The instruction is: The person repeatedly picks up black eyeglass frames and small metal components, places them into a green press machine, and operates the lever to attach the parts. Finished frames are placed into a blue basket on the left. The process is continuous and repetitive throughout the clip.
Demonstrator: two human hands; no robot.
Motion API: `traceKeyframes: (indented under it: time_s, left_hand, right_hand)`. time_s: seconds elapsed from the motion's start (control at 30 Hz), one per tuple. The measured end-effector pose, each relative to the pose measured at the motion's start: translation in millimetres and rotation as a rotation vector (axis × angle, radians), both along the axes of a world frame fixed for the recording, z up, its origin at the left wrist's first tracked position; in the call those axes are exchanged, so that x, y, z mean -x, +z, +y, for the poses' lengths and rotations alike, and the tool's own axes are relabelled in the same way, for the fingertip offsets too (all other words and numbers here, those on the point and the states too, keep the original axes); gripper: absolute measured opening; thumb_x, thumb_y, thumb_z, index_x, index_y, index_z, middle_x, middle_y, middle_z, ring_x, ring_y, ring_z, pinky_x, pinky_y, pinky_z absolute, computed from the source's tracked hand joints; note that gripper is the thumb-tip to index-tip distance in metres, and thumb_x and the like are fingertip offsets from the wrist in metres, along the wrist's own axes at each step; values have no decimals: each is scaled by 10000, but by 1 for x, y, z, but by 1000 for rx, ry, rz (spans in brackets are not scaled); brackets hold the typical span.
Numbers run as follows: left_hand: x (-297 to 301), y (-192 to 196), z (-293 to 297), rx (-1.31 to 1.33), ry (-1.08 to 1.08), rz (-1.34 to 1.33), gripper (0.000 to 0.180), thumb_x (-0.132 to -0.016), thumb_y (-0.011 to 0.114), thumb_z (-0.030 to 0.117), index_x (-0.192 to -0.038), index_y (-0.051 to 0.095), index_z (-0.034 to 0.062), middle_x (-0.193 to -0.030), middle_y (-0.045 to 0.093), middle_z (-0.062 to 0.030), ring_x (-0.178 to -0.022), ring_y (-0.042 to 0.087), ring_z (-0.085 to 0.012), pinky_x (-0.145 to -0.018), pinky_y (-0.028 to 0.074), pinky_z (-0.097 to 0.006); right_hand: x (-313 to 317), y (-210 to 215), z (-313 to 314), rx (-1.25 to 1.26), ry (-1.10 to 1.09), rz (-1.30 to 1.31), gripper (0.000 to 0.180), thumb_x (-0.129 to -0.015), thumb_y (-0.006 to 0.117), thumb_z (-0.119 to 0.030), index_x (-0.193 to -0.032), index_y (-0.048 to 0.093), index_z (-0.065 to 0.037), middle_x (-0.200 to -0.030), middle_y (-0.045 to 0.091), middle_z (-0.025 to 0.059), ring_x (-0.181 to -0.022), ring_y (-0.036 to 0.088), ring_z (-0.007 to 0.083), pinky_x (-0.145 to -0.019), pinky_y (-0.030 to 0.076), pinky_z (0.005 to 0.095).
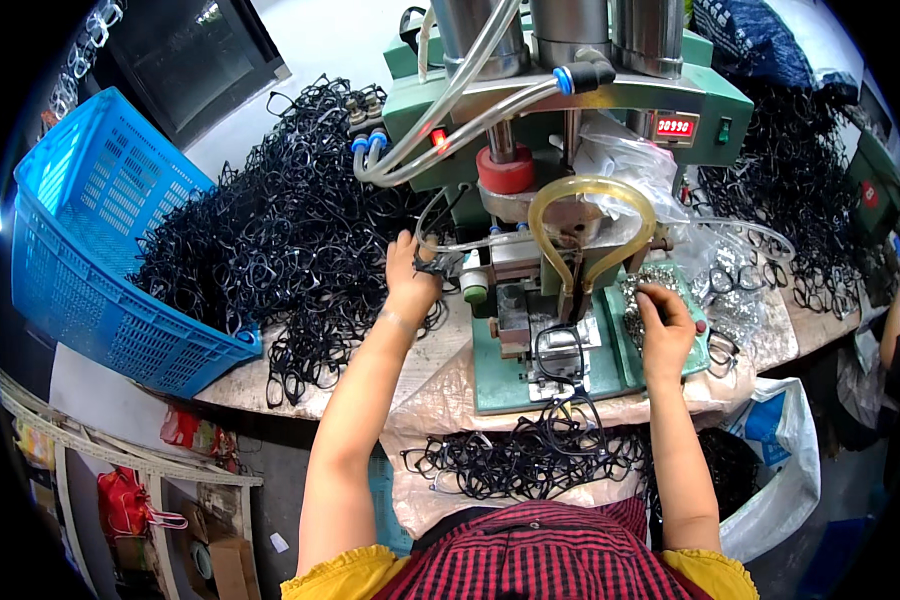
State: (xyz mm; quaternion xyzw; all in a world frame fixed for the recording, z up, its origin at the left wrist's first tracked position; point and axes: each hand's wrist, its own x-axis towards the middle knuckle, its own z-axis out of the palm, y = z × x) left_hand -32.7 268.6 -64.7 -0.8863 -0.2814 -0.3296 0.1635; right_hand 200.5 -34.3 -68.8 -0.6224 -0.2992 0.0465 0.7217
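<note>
My left hand point(410, 277) reaches to the right edge of a big heap of black eyeglass frames point(310, 200), beside the press. Its fingers are closed on a dark eyeglass frame point(436, 264), partly lost against the heap. On the other side, my right hand point(667, 325) is pinched over a green tray of small silvery metal parts point(652, 282); whatever its fingertips hold is too small to make out. Between the hands, one black eyeglass frame point(560, 357) sits upright at the metal fixture point(515, 310) of the green press. Another hangs just below it.
A blue plastic basket point(120, 310) tips toward the heap at left. More eyeglass frames point(530, 460) lie in front of me on brownish sheeting. A white sack point(785, 480) stands at lower right. The press head point(560, 100), with clear hoses, overhangs the fixture.
</note>
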Motion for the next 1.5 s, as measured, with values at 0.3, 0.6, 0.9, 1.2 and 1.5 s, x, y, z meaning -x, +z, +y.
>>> traceKeyframes:
  time_s: [0.3,0.6,0.9,1.2,1.5]
  left_hand:
    - [26,48,-34,266,174,-140,187,-725,615,-18,-902,615,42,-918,534,-143,-857,565,-348,-737,472,-406]
    - [45,49,-116,1555,-433,-1189,293,-1018,465,334,-974,560,60,-834,672,-117,-665,616,-171,-518,466,-231]
    - [39,52,-193,1636,-399,-1265,204,-1012,469,247,-950,509,58,-734,632,-119,-540,548,-165,-425,412,-242]
    - [-8,158,-199,627,-568,-947,182,-1017,408,175,-967,466,10,-730,649,-159,-509,528,-136,-482,434,-225]
    - [8,110,-255,2559,-799,-479,257,-1019,413,275,-972,495,36,-733,654,-228,-502,597,-201,-393,462,-258]
  right_hand:
    - [-11,-21,-105,215,-191,-138,112,-854,652,-14,-963,659,13,-937,650,46,-888,587,125,-833,454,251]
    - [51,68,-8,7,198,-258,228,-745,690,16,-966,638,-1,-897,666,76,-847,637,176,-788,491,295]
    - [74,60,7,-100,273,165,385,-798,671,46,-1150,516,22,-876,631,44,-876,587,98,-816,459,227]
    - [93,83,9,-164,407,362,533,-790,674,29,-1272,448,31,-965,655,85,-964,602,141,-947,425,291]
    - [4,20,-42,791,-321,-668,238,-749,716,-137,-976,692,-70,-1265,570,182,-1297,433,365,-1028,365,505]
